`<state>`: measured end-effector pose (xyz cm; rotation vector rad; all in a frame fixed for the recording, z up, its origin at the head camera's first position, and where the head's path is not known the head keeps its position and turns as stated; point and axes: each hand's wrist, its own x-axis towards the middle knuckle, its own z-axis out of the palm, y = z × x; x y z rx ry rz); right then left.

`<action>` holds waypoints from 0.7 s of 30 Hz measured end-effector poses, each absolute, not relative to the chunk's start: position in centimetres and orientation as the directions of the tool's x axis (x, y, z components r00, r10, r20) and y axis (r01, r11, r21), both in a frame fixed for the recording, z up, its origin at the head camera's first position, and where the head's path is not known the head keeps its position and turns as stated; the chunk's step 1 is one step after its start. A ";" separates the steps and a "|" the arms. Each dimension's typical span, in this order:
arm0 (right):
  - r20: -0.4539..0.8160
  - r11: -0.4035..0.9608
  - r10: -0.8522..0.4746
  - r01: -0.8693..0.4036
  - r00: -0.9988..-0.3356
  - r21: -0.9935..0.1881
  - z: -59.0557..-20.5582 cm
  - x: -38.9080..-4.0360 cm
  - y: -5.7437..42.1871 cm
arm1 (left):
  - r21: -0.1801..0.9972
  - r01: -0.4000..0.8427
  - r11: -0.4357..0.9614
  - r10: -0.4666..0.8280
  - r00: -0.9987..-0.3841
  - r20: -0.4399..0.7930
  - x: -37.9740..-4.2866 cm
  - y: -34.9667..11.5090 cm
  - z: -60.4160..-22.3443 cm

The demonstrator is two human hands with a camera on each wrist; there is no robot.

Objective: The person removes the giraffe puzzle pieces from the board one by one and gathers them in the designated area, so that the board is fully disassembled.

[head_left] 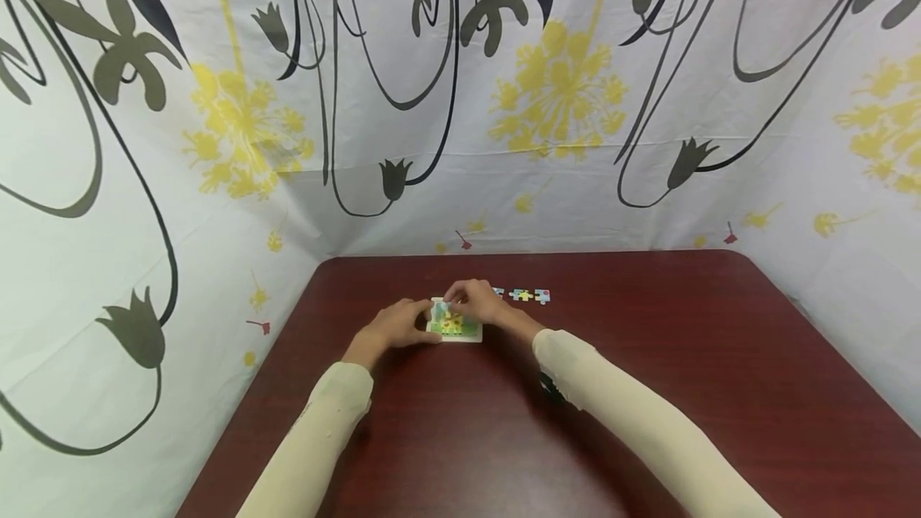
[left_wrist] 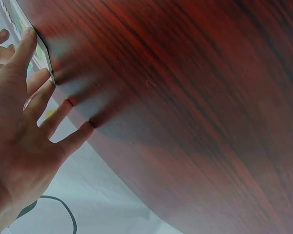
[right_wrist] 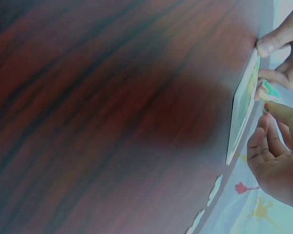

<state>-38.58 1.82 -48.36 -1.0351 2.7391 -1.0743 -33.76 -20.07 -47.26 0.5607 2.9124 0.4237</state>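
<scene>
A small puzzle board point(head_left: 460, 337) with a white border and a green and yellow picture lies flat on the table. My left hand point(head_left: 393, 324) holds its left side, thumb at the near corner and fingers toward the far edge. In the left wrist view the other fingers spread out, tips down near the tabletop. My right hand point(head_left: 476, 300) is over the board's far part, where its thumb and fingertips pinch a small puzzle piece point(right_wrist: 265, 106), mostly hidden by the fingers. Part of the board's picture is covered by this hand.
Loose puzzle pieces point(head_left: 521, 294) lie in a row just beyond and right of the board. The dark red-brown wooden table point(head_left: 647, 358) has rounded far corners. A white curtain point(head_left: 432, 142) with flower prints hangs behind it and along both sides.
</scene>
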 end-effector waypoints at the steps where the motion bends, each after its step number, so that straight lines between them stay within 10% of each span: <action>1: 0.205 0.548 -0.586 -0.570 -0.784 -0.613 -48.2 -38.6 2.0 | 0.299 0.340 0.892 0.381 -0.920 -0.088 -33.7 -20.1 -47.2; 21: 0.166 0.613 -0.534 -0.515 -0.829 -0.600 -46.3 -39.1 8.5 | 0.311 0.338 0.888 0.372 -0.926 -0.056 -33.7 -20.1 -47.5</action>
